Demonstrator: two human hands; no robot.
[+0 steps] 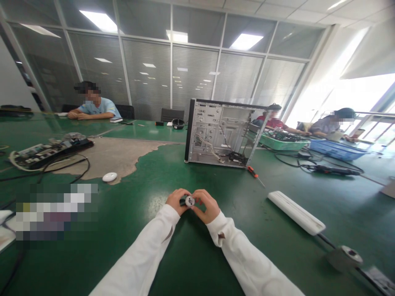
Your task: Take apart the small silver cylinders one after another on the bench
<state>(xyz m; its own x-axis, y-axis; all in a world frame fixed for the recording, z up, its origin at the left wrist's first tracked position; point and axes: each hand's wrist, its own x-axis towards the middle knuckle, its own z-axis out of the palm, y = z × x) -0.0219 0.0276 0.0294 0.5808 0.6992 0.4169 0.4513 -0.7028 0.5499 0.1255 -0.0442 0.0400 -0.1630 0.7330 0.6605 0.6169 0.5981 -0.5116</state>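
Note:
Near the middle of the green table, both my hands meet around a small round part (190, 201) with a whitish rim and darker details at its centre. My left hand (178, 200) has its fingers curled against the left side of it, over a dark section. From the right, my right hand (207, 205) pinches the same part between thumb and fingers. Its exact kind is too small to make out. Beyond my hands stands an opened computer case (220, 135) with loose cables inside. A screwdriver (253, 172) with a red and black handle lies by its lower right corner.
A white power strip (296, 211) lies to the right, with a grey cylinder (344, 258) beyond its cable. A white disc (110, 177) and stripped electronics (51, 150) are at left. Green (285, 142) and blue (338, 150) baskets stand far right. Several people sit around the table.

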